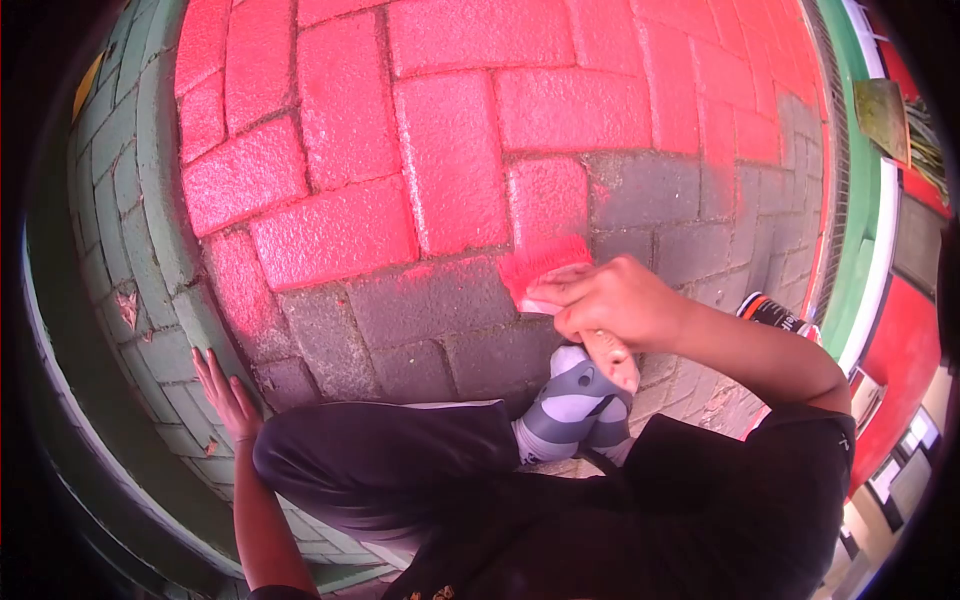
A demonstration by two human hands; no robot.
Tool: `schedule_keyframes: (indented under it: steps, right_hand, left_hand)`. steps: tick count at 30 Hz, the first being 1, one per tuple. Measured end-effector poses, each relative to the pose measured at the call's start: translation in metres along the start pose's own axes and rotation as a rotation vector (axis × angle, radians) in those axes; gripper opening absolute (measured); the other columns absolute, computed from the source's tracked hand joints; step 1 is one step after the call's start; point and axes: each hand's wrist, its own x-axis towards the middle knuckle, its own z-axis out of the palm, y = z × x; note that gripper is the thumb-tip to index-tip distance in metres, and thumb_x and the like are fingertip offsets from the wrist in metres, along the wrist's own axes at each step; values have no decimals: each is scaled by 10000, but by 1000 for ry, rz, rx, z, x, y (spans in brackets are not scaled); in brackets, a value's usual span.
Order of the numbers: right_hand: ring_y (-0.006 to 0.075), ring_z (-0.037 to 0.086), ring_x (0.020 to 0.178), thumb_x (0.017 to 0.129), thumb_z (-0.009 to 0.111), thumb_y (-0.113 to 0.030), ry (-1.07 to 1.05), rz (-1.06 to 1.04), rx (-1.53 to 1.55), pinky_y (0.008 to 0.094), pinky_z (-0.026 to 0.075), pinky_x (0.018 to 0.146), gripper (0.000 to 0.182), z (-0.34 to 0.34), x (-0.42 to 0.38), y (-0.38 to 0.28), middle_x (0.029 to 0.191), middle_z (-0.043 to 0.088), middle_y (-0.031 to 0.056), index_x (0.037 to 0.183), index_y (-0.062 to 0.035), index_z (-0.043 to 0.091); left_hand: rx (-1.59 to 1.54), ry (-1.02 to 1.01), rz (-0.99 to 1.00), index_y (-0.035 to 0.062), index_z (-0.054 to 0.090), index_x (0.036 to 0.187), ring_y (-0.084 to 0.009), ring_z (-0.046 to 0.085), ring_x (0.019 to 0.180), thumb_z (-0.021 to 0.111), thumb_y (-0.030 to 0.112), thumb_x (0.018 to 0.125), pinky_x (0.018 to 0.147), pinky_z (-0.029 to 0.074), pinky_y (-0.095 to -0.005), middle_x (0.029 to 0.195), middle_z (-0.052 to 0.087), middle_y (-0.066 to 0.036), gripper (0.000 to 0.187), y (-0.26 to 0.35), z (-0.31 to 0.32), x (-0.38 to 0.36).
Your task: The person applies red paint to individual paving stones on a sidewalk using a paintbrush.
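Ahead of the right hand's fingers (568,288), block paving (450,160) spreads away, wet-looking red over most of it, with bare grey blocks near them and off to their right. Beside the left hand's fingers (205,375) runs a raised green kerb (163,180), green-grey floor blocks (128,235) lying past it. Well off to the right fingers' right, I can see a dark grating (836,130), a green strip (862,215) and a plant pot (881,118). Bright light glints off the red blocks.
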Motion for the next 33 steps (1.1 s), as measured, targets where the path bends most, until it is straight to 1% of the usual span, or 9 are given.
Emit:
schedule_keyframes:
  steps: [4,6,8,10,12,26,29,30,33]
  right_hand:
    - [277,702,1150,821,739,-25,258,104,647,346,532,1062,167,-22,-14,22,1049,766,130,680,-54,652]
    - [236,699,1139,952,700,-43,405,517,597,311,545,1001,188,-51,-27,13,1156,743,187,767,-8,706]
    - [195,727,993,902,713,-6,620,432,552,294,580,877,143,-61,-64,33,1028,761,152,763,0,680]
    - [153,695,797,819,717,1,563,828,274,273,562,705,98,-89,-110,41,894,721,74,744,-10,657]
    - [84,635,789,760,715,-5,773,920,355,252,484,610,122,-99,-168,52,888,674,8,818,-75,634]
    - [106,659,781,803,762,-91,1491,1035,237,275,538,629,202,-80,-498,-81,914,663,-11,948,-128,626]
    - [143,670,790,780,768,-67,1566,1012,270,315,565,630,230,-47,-539,-67,919,667,16,966,-110,639]
    - [169,680,811,758,769,-37,1601,1005,313,340,583,630,260,-33,-544,-63,930,672,41,983,-85,650]
    - [162,691,775,714,804,-86,1517,1087,179,344,585,659,243,-1,-563,-25,841,688,37,929,-70,690]
  left_hand:
    - [-2,9,1,68,310,1597,-405,189,1553,325,364,1091,1238,167,-515,1682,212,-196,587,-2,0,-2]
    - [-3,23,19,80,311,1599,-404,193,1552,331,351,1090,1239,170,-510,1681,216,-194,578,-2,1,-1]
    - [-14,40,42,84,312,1600,-406,195,1550,338,337,1090,1239,175,-508,1679,218,-196,570,-2,0,-1]
    - [-25,58,62,89,312,1600,-408,196,1549,346,322,1089,1238,179,-506,1677,220,-199,563,-1,2,-1]
    - [-19,54,68,95,316,1600,-408,202,1547,360,289,1087,1236,188,-508,1675,227,-195,551,-1,0,-5]
    - [428,-10,-18,213,310,1615,-372,272,1527,451,290,1049,1193,306,-504,1676,250,-158,588,-17,-1,-21]
    - [5,220,57,209,283,1624,-388,321,1507,524,258,1002,1133,403,-455,1670,256,-184,668,-43,-11,-21]
    - [-94,476,119,126,496,1492,-375,559,1322,563,199,972,981,499,-415,1447,544,-248,529,-37,-13,-25]
    - [-208,545,86,123,502,1482,-373,563,1312,564,198,972,976,499,-416,1431,551,-247,519,9,-10,-49]
